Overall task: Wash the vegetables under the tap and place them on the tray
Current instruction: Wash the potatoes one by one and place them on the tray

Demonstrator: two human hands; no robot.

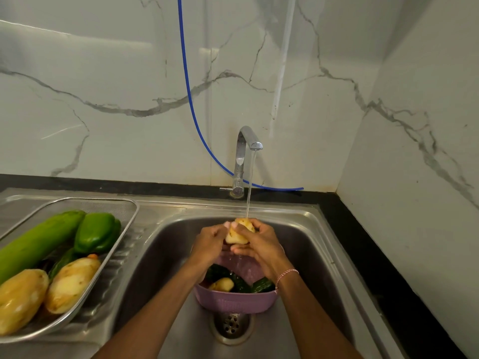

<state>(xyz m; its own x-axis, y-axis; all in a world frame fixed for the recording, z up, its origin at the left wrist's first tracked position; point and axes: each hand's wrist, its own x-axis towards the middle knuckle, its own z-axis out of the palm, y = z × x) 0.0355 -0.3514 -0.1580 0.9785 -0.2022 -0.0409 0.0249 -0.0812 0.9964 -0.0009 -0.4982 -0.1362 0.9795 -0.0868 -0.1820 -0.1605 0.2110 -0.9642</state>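
so the potato (239, 232) was sitting right between both hands, held up over the sink (313, 255) with its top end poking out just under the water (250, 187) running from the tap (245, 151). The left hand (208, 240) came in from the left side with its fingers (229, 225) curled round the back of the potato, fingertips showing over the top edge. The right hand (260, 244) cupped it from the right and underneath, fingers wrapped on it, thumb tucked along the bottom, so both were clamped on the same potato. Both forearms reached up from the bottom of the shot, converging over the basin, and there was a pink-and-white thread bracelet (286, 274) on the right wrist. Directly below the hands a pink colander (233, 303) sat in the sink near the drain (230, 325), with a smaller potato (223, 284) and some dark green veg (242, 283) in it, couldn't tell what kind. Off to the left, on the steel draining board, the tray (129, 211) had a green pepper (97, 231), a long light-green gourd (39, 242) and two big potatoes (72, 283) lying side by side, touching each other. A blue hose (186, 73) hung down the marble wall behind the tap and ran along the black worktop (363, 229)
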